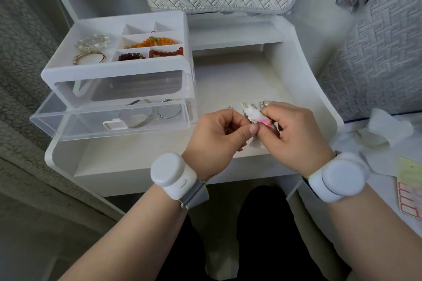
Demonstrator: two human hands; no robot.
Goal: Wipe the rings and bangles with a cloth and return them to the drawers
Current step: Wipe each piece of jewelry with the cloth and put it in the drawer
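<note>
Over the white shelf, my left hand (220,132) and my right hand (294,134) pinch a small white cloth (251,114) with a pink patch between them. Whatever jewellery sits inside the cloth is hidden by my fingers. Small silver pieces (264,104) and a ring (229,107) lie on the shelf just behind my hands. To the left stands a white jewellery organiser (114,70). Its clear lower drawer (68,121) is pulled out and holds silver bangles (137,113) and a thin ring (169,110).
The organiser's top tray holds a crystal bracelet (92,41), a gold bangle (89,57) and orange and red bead strings (157,42). Crumpled white tissue (376,130) lies on the right. Quilted grey bedding (376,57) borders the shelf at the right and back.
</note>
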